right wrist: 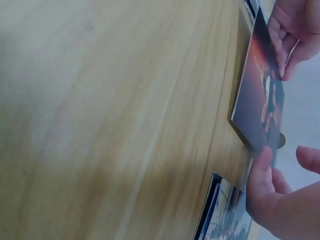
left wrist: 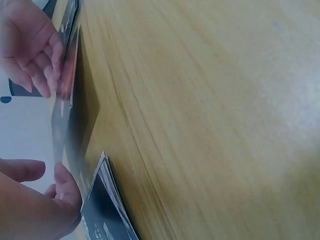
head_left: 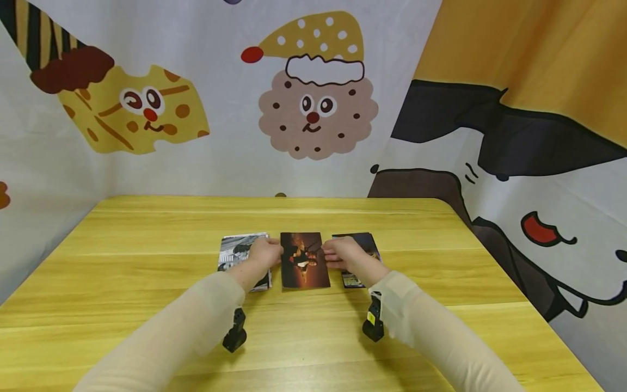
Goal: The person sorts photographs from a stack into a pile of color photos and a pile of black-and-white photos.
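A dark, orange-toned photo card [head_left: 305, 261] with a lit figure on it is at the middle of the group, its near edge casting a shadow on the table. My left hand [head_left: 265, 254] touches its left side, and my right hand [head_left: 344, 253] touches its right side. In the left wrist view, the left thumb [left wrist: 25, 170] stands apart from the fingers. The right thumb [right wrist: 307, 159] is likewise apart in the right wrist view. Beside the left hand lies a black-and-white photo stack [head_left: 235, 250]; a darker photo stack [head_left: 354, 280] lies partly under the right hand.
The wood-grain table [head_left: 147, 234] reaches back to a printed curtain [head_left: 220, 174]. Black wrist devices [head_left: 235, 332] hang below both sleeves, close above the tabletop.
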Demonstrator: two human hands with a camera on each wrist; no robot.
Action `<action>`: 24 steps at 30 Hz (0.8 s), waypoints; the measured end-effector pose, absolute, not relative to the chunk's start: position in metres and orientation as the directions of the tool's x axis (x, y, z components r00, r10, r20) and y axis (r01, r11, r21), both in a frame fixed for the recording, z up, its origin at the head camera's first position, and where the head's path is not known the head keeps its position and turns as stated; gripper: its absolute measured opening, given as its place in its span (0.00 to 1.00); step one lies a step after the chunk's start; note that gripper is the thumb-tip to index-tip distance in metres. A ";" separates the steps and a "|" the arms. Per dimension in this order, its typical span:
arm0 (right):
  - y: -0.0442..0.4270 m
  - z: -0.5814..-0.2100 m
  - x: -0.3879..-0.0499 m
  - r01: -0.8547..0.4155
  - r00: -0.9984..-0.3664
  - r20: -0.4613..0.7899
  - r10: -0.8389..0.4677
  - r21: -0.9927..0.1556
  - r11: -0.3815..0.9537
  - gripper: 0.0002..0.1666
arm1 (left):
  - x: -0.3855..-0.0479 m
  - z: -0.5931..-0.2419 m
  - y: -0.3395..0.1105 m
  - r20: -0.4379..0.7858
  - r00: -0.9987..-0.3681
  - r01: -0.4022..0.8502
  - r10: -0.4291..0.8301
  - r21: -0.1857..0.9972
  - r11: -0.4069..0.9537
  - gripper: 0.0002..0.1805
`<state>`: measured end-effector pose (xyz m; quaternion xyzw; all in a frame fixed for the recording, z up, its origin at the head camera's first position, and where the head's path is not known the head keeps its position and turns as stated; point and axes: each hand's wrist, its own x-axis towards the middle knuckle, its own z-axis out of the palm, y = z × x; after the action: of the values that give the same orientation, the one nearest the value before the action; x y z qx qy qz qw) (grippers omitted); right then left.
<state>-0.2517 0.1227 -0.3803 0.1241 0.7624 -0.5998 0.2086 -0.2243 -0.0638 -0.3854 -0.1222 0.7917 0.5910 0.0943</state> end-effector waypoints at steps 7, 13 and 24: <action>0.124 -0.378 -0.251 0.407 -0.897 -0.437 -0.062 -0.873 0.269 0.25 | -0.227 -0.388 -0.064 -0.290 -0.955 -0.295 -0.055 0.930 0.218 0.26; 0.125 -0.377 -0.251 0.408 -0.902 -0.430 -0.032 -0.875 0.262 0.25 | -0.228 -0.386 -0.062 -0.277 -0.959 -0.284 -0.061 0.943 0.173 0.27; 0.134 -0.368 -0.250 0.373 -0.917 -0.397 -0.030 -0.882 0.287 0.27 | -0.225 -0.377 -0.056 -0.266 -0.963 -0.269 -0.040 0.951 0.153 0.27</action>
<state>-0.2498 0.1335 -0.3683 0.1092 0.7837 -0.5868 0.1718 -0.2254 -0.0559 -0.3774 -0.1023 0.7542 0.6425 0.0890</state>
